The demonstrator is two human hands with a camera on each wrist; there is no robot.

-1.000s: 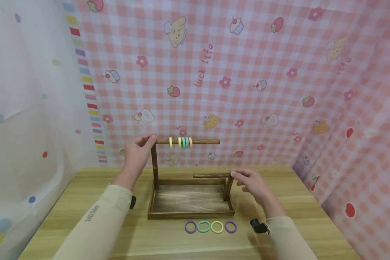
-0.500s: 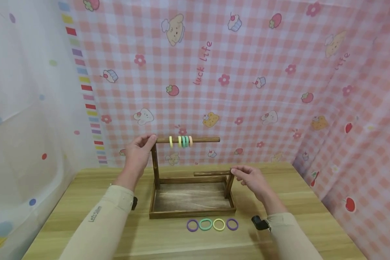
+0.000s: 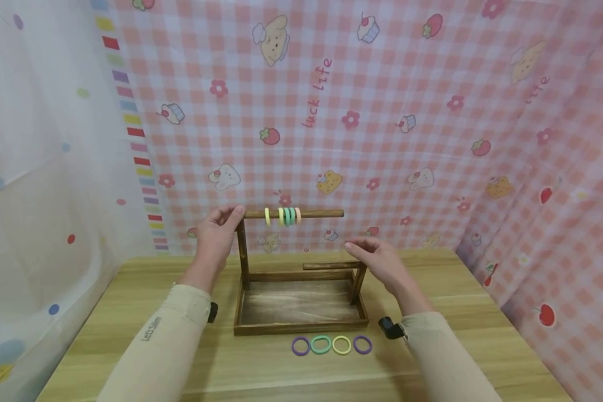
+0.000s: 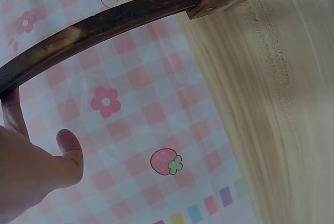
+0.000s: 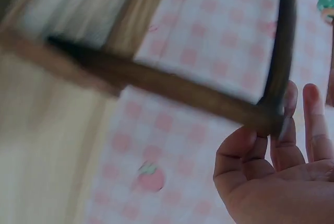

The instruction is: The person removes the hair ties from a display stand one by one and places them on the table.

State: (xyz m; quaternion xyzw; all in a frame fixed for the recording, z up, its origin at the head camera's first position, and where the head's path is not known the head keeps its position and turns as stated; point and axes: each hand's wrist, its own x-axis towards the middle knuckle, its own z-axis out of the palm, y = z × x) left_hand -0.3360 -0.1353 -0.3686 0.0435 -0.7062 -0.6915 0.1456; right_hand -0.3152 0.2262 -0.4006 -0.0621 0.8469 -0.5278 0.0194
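Note:
A brown wooden rack (image 3: 301, 326) with a shallow tray base and two posts stands on the table. Its taller left post carries an upper rod (image 3: 326, 214) with several rings (image 3: 290, 216), yellow, green and peach, hung on it. My left hand (image 3: 217, 231) pinches the corner where that rod meets the post (image 4: 78, 33). Beside the shorter post, my right hand (image 3: 382, 262) has thumb and finger raised just over the lower rod (image 3: 326, 266), which bears no rings. In the right wrist view its relaxed fingers (image 5: 315, 125) overlap the post corner, with nothing held.
Before the rack, a purple ring (image 3: 300, 346), a green ring (image 3: 321, 344), a yellow ring (image 3: 341, 345) and another purple ring (image 3: 363, 344) lie in a row on the wooden table (image 3: 261, 374). A pink checked curtain (image 3: 407, 156) hangs behind.
My right hand has let go of the shorter post's top and moved up and slightly left over the lower rod. My left hand keeps its hold; the rings stay put.

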